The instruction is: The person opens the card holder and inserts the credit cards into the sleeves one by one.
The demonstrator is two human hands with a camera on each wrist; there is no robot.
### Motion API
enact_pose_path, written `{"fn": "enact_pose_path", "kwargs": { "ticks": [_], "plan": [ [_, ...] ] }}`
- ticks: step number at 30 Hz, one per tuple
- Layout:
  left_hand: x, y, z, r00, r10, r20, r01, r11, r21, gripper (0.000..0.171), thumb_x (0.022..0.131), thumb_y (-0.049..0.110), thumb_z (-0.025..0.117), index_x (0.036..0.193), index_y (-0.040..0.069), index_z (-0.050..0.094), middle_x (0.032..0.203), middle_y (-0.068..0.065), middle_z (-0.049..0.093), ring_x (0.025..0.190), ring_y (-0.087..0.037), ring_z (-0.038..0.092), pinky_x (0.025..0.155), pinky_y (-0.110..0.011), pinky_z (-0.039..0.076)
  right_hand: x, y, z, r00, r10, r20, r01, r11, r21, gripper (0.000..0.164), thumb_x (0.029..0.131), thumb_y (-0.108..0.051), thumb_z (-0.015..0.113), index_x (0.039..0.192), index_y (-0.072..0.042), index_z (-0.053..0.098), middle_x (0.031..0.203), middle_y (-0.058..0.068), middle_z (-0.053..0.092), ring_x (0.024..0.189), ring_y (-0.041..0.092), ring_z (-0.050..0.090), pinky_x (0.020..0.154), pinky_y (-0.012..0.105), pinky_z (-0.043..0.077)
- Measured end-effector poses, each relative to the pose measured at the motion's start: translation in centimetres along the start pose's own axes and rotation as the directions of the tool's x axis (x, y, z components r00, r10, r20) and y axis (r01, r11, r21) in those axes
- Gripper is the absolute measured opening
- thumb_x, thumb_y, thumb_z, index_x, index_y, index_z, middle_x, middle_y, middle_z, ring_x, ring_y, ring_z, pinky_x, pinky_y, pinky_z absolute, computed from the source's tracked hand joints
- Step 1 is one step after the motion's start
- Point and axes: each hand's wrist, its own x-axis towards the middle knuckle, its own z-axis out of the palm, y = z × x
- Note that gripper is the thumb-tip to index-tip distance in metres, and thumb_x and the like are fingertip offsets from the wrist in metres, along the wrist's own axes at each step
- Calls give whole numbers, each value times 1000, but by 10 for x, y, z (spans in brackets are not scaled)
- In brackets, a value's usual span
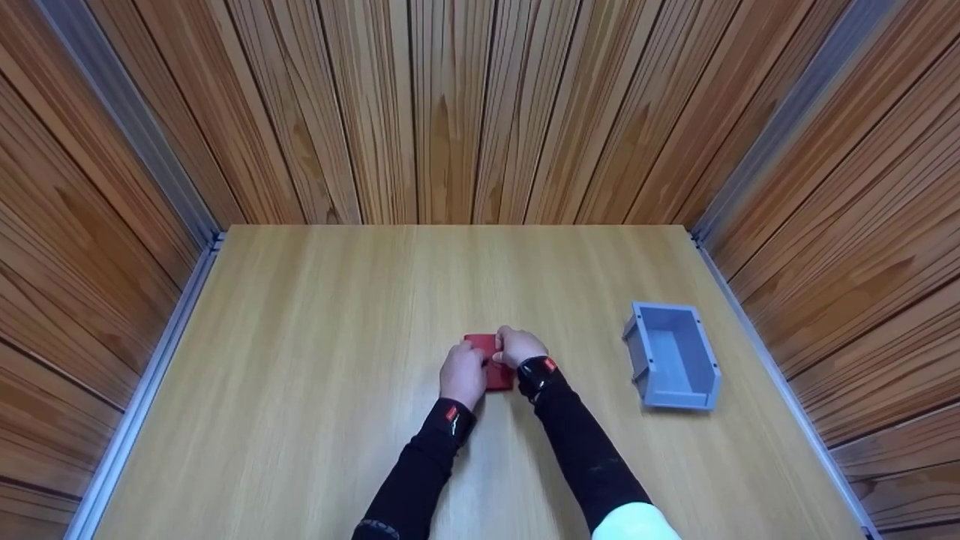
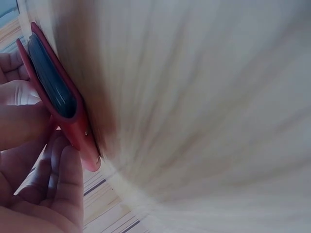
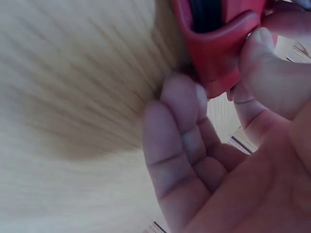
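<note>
A small red card wallet (image 1: 499,379) lies on the wooden table, in the middle of the head view. Dark sleeves show inside its red cover in the left wrist view. My left hand (image 1: 463,373) holds the wallet by its left side, fingertips right at the red edge. From the right, my right hand (image 1: 520,346) pinches the cover's edge between thumb and finger. Up close in the right wrist view, the thumb presses on a red flap (image 3: 243,23), while the other fingers curl below the wallet's end. Both hands partly cover the wallet from above.
A blue-grey open plastic bin (image 1: 677,356) stands on the table (image 1: 322,315) to the right of the hands. Wood-plank walls (image 1: 450,112) with metal corner rails (image 1: 795,112) enclose the table at the back and both sides.
</note>
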Motion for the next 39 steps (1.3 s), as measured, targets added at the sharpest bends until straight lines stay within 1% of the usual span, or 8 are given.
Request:
{"fn": "enact_pose_path", "kwargs": {
  "ticks": [7, 12, 14, 17, 20, 25, 32, 39],
  "plan": [
    [1, 0, -2, 999, -12, 33, 12, 1000, -12, 5, 77, 5, 76, 75, 4, 71, 84, -11, 60, 79, -30, 60, 69, -43, 50, 0, 0, 3, 1000, -10, 2, 10, 1000, -7, 22, 84, -11, 76, 87, -6, 55, 73, 4, 56, 75, 23, 57, 68, 38, 46],
    [1, -1, -2, 1000, -13, 25, 13, 1000, -18, 5, 76, 3, 77, 76, 5, 72, 84, -11, 60, 79, -31, 60, 71, -43, 50, 1, 1, 6, 1000, -27, -2, 27, 1000, -8, 23, 86, -11, 74, 84, -9, 51, 74, 5, 55, 74, 23, 56, 67, 38, 46],
    [1, -1, -2, 1000, -7, 20, 7, 1000, -16, 5, 75, 3, 77, 76, 5, 72, 83, -10, 59, 79, -31, 60, 71, -43, 50, 0, 2, 7, 999, -37, -3, 37, 999, 8, 23, 86, -10, 74, 84, -9, 51, 74, 4, 54, 73, 22, 55, 67, 37, 46],
    [0, -1, -3, 1000, 0, 18, 0, 1000, -20, 5, 74, 2, 76, 75, 4, 72, 82, -10, 59, 78, -31, 60, 70, -43, 50, -1, 5, 7, 999, -54, -6, 54, 997, 55, 22, 86, -8, 74, 85, -5, 53, 73, 4, 52, 73, 22, 52, 68, 37, 44],
    [1, -2, -2, 1000, -8, 16, 9, 1000, -22, 6, 72, 2, 76, 73, 4, 71, 81, -10, 58, 78, -31, 60, 69, -43, 49, -1, 9, 7, 998, -68, -11, 69, 993, 101, 21, 86, -8, 75, 88, -2, 55, 74, 3, 51, 74, 21, 51, 70, 36, 44],
    [3, -1, -3, 999, -20, 27, 21, 999, -30, 7, 72, 2, 77, 73, 5, 71, 81, -9, 57, 78, -31, 59, 68, -43, 49, 0, 14, 6, 996, -82, -18, 84, 985, 149, 21, 86, -10, 75, 90, -3, 55, 77, 3, 52, 76, 21, 52, 73, 37, 45],
    [3, 0, -5, 998, -33, 44, 35, 999, -33, 6, 74, 4, 78, 76, 5, 73, 83, -10, 58, 80, -30, 60, 70, -43, 50, -1, 16, 8, 994, -105, -32, 109, 981, 162, 20, 86, -9, 74, 92, -2, 56, 80, 6, 55, 78, 24, 54, 76, 41, 46],
    [1, 2, -4, 999, -30, 40, 31, 999, -28, 4, 75, 3, 75, 76, 5, 73, 83, -10, 57, 80, -30, 59, 70, -43, 49, -3, 17, 10, 996, -84, -39, 89, 980, 176, 19, 87, -8, 73, 92, -3, 56, 81, 6, 56, 79, 24, 55, 76, 41, 47]
  ]
}}
